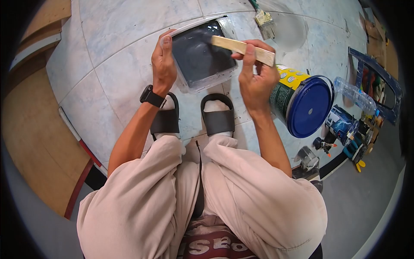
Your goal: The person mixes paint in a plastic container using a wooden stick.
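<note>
My left hand (164, 64) grips the left rim of a clear plastic tub (202, 85) that is tilted towards me. Dark grey, glossy paint (200, 58) lies inside it. Between the thumb and fingers of my right hand (258, 82) is a flat pale wooden stick (243, 48). The stick's far end is dark and reaches over the paint; whether it dips in, I cannot tell. Close by my right wrist stands a yellow and green paint bucket (282, 93) with a blue lid (311, 107).
A paint-crusted brush (264, 23) lies on the tiled floor beyond the tub. On the right are a clear plastic bottle (355, 96), a blue frame (375, 82), a blue can (340, 123) and assorted tools. Wooden boards (45, 142) stand on the left. My sandalled feet are below the tub.
</note>
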Tool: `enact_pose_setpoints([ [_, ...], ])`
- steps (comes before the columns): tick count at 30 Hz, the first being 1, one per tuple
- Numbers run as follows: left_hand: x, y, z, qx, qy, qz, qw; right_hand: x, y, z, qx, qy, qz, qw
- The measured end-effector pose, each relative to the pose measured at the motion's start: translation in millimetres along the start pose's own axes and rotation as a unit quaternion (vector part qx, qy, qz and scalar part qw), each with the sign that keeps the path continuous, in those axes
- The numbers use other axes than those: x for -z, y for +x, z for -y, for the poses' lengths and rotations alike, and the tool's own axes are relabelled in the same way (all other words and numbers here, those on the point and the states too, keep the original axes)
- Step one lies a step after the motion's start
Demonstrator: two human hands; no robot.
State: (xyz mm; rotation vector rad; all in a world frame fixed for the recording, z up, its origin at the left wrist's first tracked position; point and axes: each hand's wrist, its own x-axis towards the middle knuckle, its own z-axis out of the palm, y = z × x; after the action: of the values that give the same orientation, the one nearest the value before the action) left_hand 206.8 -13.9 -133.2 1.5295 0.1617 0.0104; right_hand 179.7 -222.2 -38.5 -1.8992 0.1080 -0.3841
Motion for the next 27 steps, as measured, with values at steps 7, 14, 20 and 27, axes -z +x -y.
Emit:
enact_pose_setpoints([
  [7, -5.0, -0.7, -7.7, -0.002, 0.019, -0.014, 1.0, 19.5, -39.5, -5.5, 0.032, -0.137, 0.046, 0.989],
  [14, 2.6, 2.1, 5.1, 0.005, 0.001, 0.025, 1.0, -13.2, -22.4, -7.3, -0.051, 0.07, 0.006, 0.996],
  [20, 1.0, -0.6, -4.3, 0.006, 0.019, 0.019, 1.0, 23.0, -3.7, -10.3, 0.036, -0.088, 0.025, 0.995],
  [27, -0.6, 1.3, -2.9, -0.008, 0.016, 0.004, 1.0, -4.4, -25.0, -18.2, -0.109, 0.115, 0.01, 0.987],
])
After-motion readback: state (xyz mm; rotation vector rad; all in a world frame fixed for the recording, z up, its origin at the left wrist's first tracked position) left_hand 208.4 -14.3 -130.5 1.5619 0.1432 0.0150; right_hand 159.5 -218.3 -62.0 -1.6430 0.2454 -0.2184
